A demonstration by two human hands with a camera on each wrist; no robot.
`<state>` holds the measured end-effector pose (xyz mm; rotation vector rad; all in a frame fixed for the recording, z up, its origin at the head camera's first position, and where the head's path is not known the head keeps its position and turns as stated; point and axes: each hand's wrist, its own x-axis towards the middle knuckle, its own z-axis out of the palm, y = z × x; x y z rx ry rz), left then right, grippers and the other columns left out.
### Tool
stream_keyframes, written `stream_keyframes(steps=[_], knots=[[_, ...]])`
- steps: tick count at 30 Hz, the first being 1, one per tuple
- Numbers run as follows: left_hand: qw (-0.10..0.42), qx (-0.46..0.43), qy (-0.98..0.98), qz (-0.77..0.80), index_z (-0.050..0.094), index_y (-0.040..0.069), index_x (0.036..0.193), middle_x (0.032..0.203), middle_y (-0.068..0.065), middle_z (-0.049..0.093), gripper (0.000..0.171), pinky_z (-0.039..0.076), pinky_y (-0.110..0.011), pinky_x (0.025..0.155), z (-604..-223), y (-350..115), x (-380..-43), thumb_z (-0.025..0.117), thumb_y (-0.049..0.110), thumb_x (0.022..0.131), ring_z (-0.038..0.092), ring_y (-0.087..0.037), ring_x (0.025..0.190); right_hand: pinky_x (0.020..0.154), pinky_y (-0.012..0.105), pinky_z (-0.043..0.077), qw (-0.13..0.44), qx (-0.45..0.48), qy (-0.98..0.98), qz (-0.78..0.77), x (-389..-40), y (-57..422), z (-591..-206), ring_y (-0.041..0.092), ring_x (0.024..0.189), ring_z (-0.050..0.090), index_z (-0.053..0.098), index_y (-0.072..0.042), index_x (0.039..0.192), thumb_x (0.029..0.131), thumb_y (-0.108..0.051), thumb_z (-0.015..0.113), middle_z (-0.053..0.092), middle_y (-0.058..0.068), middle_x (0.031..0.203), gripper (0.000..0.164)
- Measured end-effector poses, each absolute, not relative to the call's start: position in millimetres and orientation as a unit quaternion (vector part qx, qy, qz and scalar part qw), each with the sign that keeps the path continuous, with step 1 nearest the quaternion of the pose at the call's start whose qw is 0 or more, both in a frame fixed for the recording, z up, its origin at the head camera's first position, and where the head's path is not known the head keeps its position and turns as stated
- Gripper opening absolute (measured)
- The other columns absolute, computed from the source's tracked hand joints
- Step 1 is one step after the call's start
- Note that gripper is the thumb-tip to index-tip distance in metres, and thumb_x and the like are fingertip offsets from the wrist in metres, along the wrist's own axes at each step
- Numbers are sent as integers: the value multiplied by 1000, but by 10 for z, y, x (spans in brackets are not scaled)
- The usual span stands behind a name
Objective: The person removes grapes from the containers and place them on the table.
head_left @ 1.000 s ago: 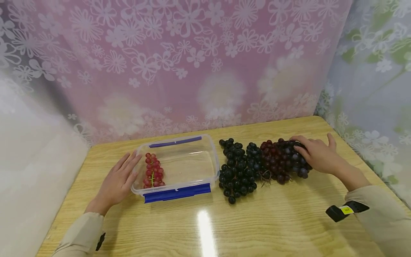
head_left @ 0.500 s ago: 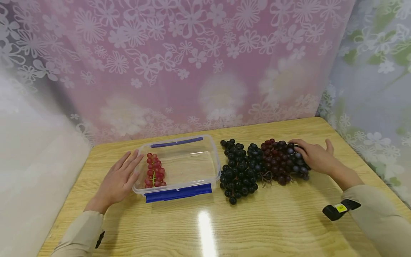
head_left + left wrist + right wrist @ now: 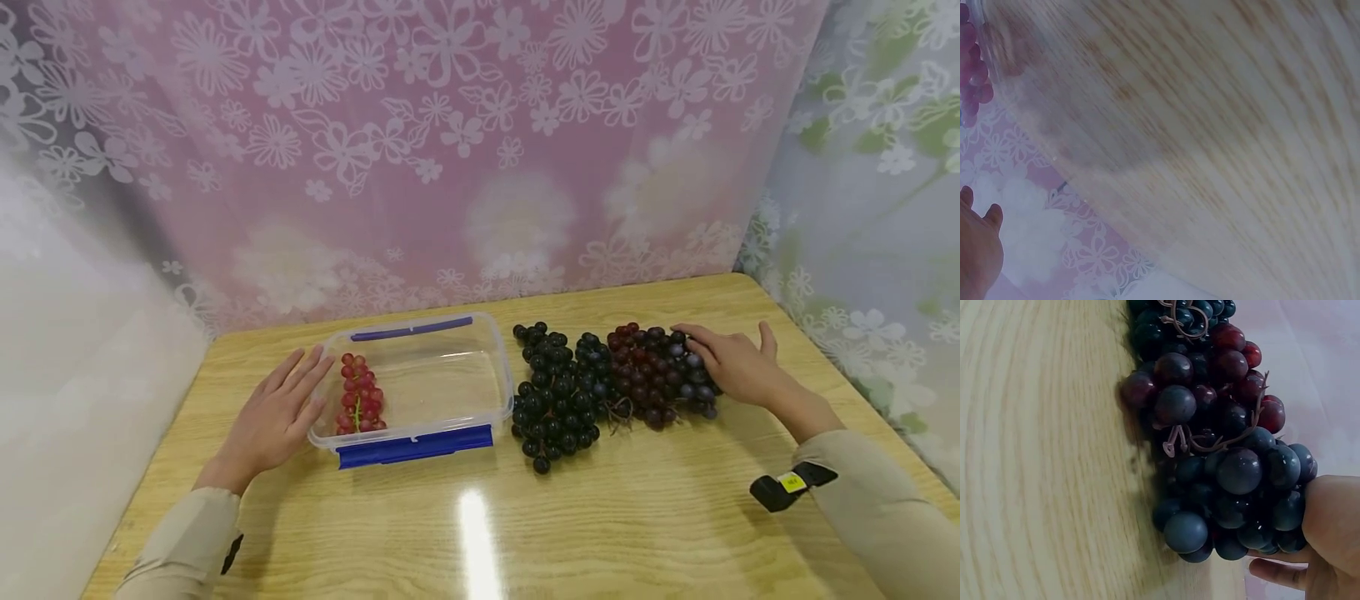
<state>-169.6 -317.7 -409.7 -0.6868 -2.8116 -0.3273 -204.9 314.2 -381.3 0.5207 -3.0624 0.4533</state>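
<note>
My left hand [image 3: 273, 412] rests with straight fingers along the left side of a clear plastic food container [image 3: 502, 358] with blue clips. Inside the container, near that side, lies a bunch of red grapes [image 3: 360, 396]. On the right, my right hand [image 3: 738, 367] holds the far right end of a bunch of blue-black grapes [image 3: 1238, 500], its fingers curved around the back. Against that bunch sit dark red grapes [image 3: 641, 375], then a small bunch of dark grapes [image 3: 595, 367] and a larger bunch of black grapes [image 3: 555, 408] near the container.
Everything stands on a wood-grain table [image 3: 600, 533]. A pink floral curtain [image 3: 450, 167] hangs behind it, with a pale wall at the left and a floral cloth [image 3: 877, 208] at the right. Brown stems [image 3: 1229, 440] curl out of the dark grapes.
My right hand has shifted slightly left, and the blue-black grapes have moved closer to the dark red ones. My left hand stays by the container.
</note>
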Motion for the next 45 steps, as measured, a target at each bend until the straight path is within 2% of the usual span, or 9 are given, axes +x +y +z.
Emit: stream_keyframes(steps=[8, 14, 20, 25, 27, 31, 34, 37, 45], knots=[[106, -239, -958, -115, 27, 19, 153, 158, -5, 19, 57, 21, -61, 106, -4065, -3125, -1767, 47, 27, 101, 12, -31, 143, 97, 72, -16, -9, 152, -976, 155, -1996, 3233, -3813, 17, 62, 52, 38, -11, 146, 107, -27, 28, 48, -8, 53, 43], [102, -240, -959, -113, 26, 19, 154, 158, -5, 19, 55, 20, -60, 107, -4050, -3109, -1790, 40, 34, 103, 11, -30, 144, 97, 72, -16, -15, 150, -975, 162, -1978, 3274, -3791, 31, 77, 59, 36, -8, 147, 107, -30, 27, 53, -8, 60, 46], [96, -237, -960, -117, 26, 19, 153, 158, -5, 19, 57, 19, -60, 108, -4055, -3110, -1790, 46, 27, 101, 11, -30, 144, 96, 72, -16, -23, 152, -976, 156, -2013, 3281, -3744, 39, 90, 59, 38, -7, 146, 107, -33, 28, 56, -9, 65, 48], [91, -231, -961, -120, 27, 18, 153, 158, -5, 18, 55, 20, -61, 107, -4059, -3122, -1772, 43, 31, 102, 11, -31, 143, 96, 73, -15, -27, 161, -974, 154, -2036, 3248, -3697, 41, 94, 58, 41, -6, 144, 106, -34, 30, 58, -8, 70, 49], [91, -229, -961, -121, 28, 18, 153, 158, -4, 17, 54, 20, -61, 107, -4063, -3129, -1765, 41, 33, 103, 11, -31, 143, 96, 75, -11, -25, 169, -973, 157, -2040, 3231, -3677, 42, 95, 58, 42, -6, 144, 106, -34, 31, 61, -5, 75, 48], [94, -228, -961, -122, 29, 17, 152, 158, -5, 18, 54, 20, -61, 107, -4080, -3145, -1754, 43, 31, 102, 12, -31, 143, 93, 71, 24, -18, 198, -966, 163, -2048, 3201, -3646, 42, 94, 60, 42, -1, 142, 106, -29, 36, 66, 15, 101, 46], [96, -229, -960, -126, 29, 17, 152, 158, -6, 19, 54, 20, -61, 107, -4095, -3154, -1745, 45, 28, 102, 12, -31, 143, 83, 64, 40, -17, 217, -961, 170, -2059, 3183, -3622, 46, 101, 57, 41, 2, 142, 106, -24, 38, 55, 29, 125, 45], [96, -228, -960, -131, 30, 16, 152, 158, -5, 19, 54, 20, -61, 107, -4100, -3161, -1735, 45, 27, 102, 12, -31, 143, 86, 64, 39, -20, 217, -959, 179, -2072, 3163, -3587, 49, 109, 53, 39, 1, 144, 105, -24, 39, 45, 31, 135, 46], [96, -220, -961, -140, 30, 17, 152, 158, -4, 18, 53, 20, -62, 107, -4108, -3184, -1694, 42, 31, 103, 12, -31, 143, 90, 65, 36, -33, 215, -960, 176, -2100, 3085, -3514, 51, 117, 45, 35, 0, 146, 105, -28, 38, 39, 31, 140, 50]])
